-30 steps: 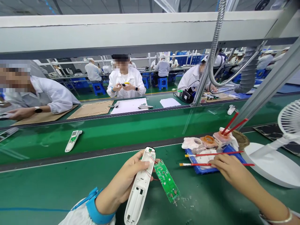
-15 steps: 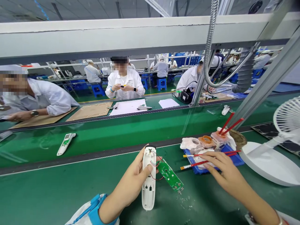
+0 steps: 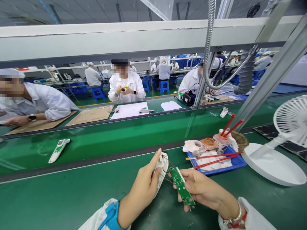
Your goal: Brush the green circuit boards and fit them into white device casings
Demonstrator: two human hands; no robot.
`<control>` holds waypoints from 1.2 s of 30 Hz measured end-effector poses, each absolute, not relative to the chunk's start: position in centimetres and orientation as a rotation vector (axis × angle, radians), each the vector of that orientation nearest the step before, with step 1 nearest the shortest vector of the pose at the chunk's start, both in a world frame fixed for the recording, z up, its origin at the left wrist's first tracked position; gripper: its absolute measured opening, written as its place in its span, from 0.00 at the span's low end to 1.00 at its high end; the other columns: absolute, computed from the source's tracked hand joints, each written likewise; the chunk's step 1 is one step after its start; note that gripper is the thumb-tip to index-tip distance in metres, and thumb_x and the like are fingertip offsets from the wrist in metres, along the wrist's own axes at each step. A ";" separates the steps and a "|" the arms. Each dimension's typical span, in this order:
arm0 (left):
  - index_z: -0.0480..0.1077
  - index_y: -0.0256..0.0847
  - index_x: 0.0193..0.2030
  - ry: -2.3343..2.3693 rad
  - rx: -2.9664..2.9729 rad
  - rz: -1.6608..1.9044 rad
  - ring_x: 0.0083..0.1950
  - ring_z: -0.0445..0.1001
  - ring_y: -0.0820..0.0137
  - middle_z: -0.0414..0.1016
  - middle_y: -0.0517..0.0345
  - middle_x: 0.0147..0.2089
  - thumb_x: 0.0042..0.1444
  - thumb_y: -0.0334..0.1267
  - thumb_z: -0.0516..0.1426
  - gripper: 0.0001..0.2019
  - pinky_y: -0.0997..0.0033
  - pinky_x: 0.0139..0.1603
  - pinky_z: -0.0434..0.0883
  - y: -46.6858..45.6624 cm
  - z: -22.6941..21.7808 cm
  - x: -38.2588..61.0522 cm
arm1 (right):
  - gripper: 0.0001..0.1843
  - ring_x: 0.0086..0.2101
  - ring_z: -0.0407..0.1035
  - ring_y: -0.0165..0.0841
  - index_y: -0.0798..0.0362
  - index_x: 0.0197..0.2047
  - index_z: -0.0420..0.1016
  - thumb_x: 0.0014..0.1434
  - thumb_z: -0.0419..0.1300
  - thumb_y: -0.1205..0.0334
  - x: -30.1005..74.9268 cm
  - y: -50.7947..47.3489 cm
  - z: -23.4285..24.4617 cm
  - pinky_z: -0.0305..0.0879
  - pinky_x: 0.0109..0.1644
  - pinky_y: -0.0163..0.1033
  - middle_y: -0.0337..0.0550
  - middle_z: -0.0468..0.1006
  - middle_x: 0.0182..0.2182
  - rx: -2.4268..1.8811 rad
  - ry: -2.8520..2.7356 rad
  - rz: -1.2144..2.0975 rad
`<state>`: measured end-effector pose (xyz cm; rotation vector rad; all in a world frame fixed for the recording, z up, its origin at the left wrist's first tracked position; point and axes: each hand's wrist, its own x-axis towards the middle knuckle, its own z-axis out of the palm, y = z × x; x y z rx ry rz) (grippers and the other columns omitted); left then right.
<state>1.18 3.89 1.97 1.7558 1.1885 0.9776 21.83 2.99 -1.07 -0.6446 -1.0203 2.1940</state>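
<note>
In the head view, our left hand (image 3: 141,183) curls closed around the white plastic housing (image 3: 162,169). Our right hand (image 3: 201,188) pinches the green circuit board (image 3: 182,188), just beside the housing; its long axis points away from us, and thin red wires (image 3: 169,162) join them.

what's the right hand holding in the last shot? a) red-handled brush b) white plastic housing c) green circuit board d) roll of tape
C: the right hand grips the green circuit board, which is wired to the white plastic housing held in the left hand.
</note>
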 end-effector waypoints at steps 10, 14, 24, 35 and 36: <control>0.66 0.55 0.58 1.149 2.175 0.877 0.57 0.68 0.63 0.62 0.56 0.63 0.58 0.27 0.45 0.25 0.66 0.53 0.66 5.1 -1.1 1.1 | 0.16 0.28 0.67 0.27 0.52 0.39 0.71 0.45 0.66 0.65 19.9 3.0 -0.4 0.65 0.27 0.30 0.39 0.68 0.34 -1.220 -1.633 1.329; 0.69 0.49 0.54 1.230 2.213 0.884 0.56 0.68 0.59 0.64 0.49 0.60 0.56 0.25 0.45 0.24 0.65 0.51 0.66 5.3 -1.6 1.4 | 0.15 0.27 0.67 0.27 0.52 0.38 0.69 0.46 0.66 0.64 19.0 3.0 -0.6 0.68 0.26 0.31 0.37 0.67 0.32 -1.231 -1.445 1.350; 0.70 0.43 0.48 0.958 2.221 0.728 0.38 0.68 0.67 0.72 0.53 0.40 0.49 0.22 0.49 0.22 0.72 0.40 0.65 5.4 0.6 1.6 | 0.21 0.23 0.68 0.25 0.55 0.33 0.66 0.44 0.69 0.51 19.5 3.8 -0.5 0.73 0.24 0.34 0.33 0.66 0.26 -1.054 -0.988 1.871; 0.74 0.45 0.48 1.168 1.897 0.873 0.44 0.73 0.66 0.77 0.58 0.45 0.51 0.26 0.51 0.20 0.71 0.46 0.66 6.2 -1.2 2.9 | 0.22 0.27 0.66 0.26 0.54 0.33 0.62 0.45 0.68 0.51 18.0 4.2 -1.3 0.75 0.26 0.37 0.33 0.64 0.28 -1.229 -1.068 1.605; 0.75 0.45 0.47 1.197 1.853 0.879 0.43 0.73 0.67 0.78 0.58 0.45 0.51 0.26 0.51 0.20 0.71 0.46 0.66 6.3 -1.3 3.1 | 0.21 0.27 0.66 0.26 0.54 0.33 0.62 0.45 0.67 0.51 17.9 4.3 -1.5 0.75 0.26 0.37 0.33 0.64 0.28 -1.257 -1.086 1.572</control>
